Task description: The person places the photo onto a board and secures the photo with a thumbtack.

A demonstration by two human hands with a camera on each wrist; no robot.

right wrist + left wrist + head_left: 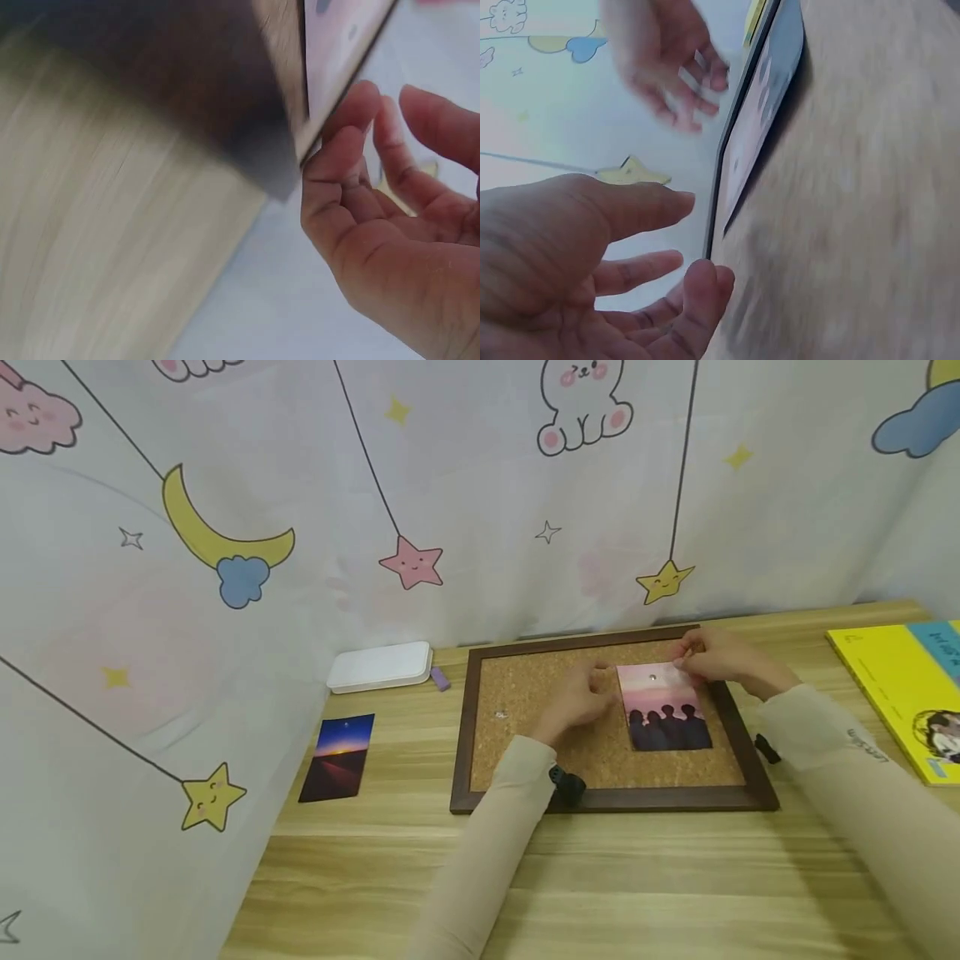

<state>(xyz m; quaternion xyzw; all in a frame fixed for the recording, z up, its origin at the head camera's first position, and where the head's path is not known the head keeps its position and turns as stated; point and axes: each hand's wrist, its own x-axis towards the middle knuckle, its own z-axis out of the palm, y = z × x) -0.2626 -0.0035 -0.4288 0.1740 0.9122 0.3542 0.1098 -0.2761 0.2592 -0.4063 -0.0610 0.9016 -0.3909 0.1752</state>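
A cork board [540, 693] in a dark wooden frame [461, 752] lies flat on the table. On its right half lies a photo [663, 714] of dark figures under a pink sky, with a small pin [652, 677] near its top edge. My left hand [581, 697] hovers at the photo's left edge, fingers relaxed and empty; in the left wrist view this hand [630, 247] is spread beside the photo [754, 120]. My right hand [712, 664] is at the photo's top right corner. Its fingers [390, 195] are loosely bent against the photo's edge [337, 45].
A second photo [339, 758] of a sunset lies on the wooden table left of the frame. A white box [381, 666] and a small purple piece [440, 678] sit behind it. A yellow book [903, 693] lies far right. A cartoon-print curtain [225, 568] closes the back and left.
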